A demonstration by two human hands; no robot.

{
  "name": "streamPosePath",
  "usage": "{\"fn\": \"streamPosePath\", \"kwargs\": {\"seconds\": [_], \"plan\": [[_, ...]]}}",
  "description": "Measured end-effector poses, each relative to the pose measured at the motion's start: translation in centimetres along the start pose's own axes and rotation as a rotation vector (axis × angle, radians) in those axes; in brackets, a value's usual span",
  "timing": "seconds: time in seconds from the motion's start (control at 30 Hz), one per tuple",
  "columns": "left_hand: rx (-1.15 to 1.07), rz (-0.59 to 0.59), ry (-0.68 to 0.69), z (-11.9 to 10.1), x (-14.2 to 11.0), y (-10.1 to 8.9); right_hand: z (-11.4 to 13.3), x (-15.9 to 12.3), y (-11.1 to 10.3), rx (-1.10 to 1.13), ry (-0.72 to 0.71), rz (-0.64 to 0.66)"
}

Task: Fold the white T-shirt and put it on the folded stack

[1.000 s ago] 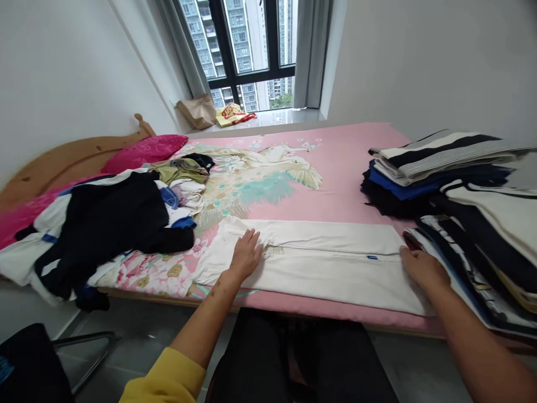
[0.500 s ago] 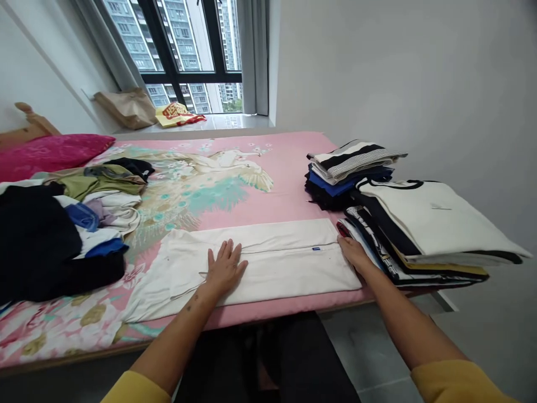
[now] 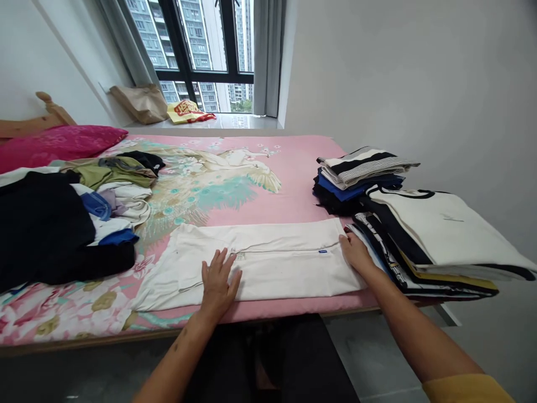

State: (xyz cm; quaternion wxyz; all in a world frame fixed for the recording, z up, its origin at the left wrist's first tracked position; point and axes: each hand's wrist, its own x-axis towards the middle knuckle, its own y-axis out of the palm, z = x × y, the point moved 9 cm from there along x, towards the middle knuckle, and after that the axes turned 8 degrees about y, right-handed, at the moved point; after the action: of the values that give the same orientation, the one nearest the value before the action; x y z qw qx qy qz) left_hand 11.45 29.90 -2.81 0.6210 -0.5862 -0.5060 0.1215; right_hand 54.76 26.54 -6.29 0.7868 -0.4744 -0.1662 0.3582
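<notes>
A long white garment [image 3: 272, 263], folded lengthwise with a small blue tag, lies flat across the near edge of the pink bed [image 3: 293, 184]. My left hand [image 3: 218, 280] rests flat on its middle part, fingers spread. My right hand [image 3: 356, 252] lies at the garment's right end, fingers on the cloth's edge, right beside the folded piles.
Unfolded clothes [image 3: 62, 218], black, white, blue and olive, are heaped on the left. Two stacks of folded clothes [image 3: 419, 235] stand at the right bed edge. A magenta pillow [image 3: 59, 143] lies far left. A brown bag [image 3: 140, 102] and a yellow bag [image 3: 187, 110] sit on the window sill.
My view swung to the right, bringing the folded stacks fully into sight. My left hand slid along the white garment toward me; my right hand stayed at its right end.
</notes>
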Motion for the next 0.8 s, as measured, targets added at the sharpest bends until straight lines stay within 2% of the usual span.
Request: {"fn": "streamPosePath", "kwargs": {"seconds": [0.07, 0.13, 0.27, 0.4, 0.5, 0.57, 0.63, 0.73, 0.8], "plan": [[-0.056, -0.051, -0.021, 0.4, -2.4, -1.3, 3.3, -1.3, -0.5, 0.013, -0.087, 0.0], [-0.124, -0.08, -0.03, 0.8, -4.8, -2.2, 6.9, -3.0, 0.0, -0.028, -0.16, 0.039], [-0.216, -0.101, -0.065, 1.8, -9.2, -3.5, 12.1, -6.5, 3.6, -0.219, -0.194, 0.181], [-0.221, -0.075, -0.129, 3.2, -12.5, -4.0, 14.3, -8.4, 7.7, -0.256, -0.185, 0.281], [-0.225, -0.074, -0.161, 4.1, -14.0, -4.4, 14.6, -8.5, 8.8, -0.191, -0.165, 0.347], [-0.238, -0.083, -0.186, 4.7, -14.5, -4.7, 14.1, -8.4, 8.3, -0.128, -0.15, 0.399], [-0.26, -0.097, -0.216, 4.9, -14.5, -4.9, 13.3, -8.3, 6.6, -0.027, -0.166, 0.374], [-0.321, -0.126, -0.236, 4.3, -13.1, -5.2, 12.0, -9.5, 2.5, 0.168, -0.316, 0.116], [-0.395, -0.131, -0.207, 2.9, -10.9, -5.0, 11.1, -11.8, 1.2, 0.23, -0.475, -0.03]]}}
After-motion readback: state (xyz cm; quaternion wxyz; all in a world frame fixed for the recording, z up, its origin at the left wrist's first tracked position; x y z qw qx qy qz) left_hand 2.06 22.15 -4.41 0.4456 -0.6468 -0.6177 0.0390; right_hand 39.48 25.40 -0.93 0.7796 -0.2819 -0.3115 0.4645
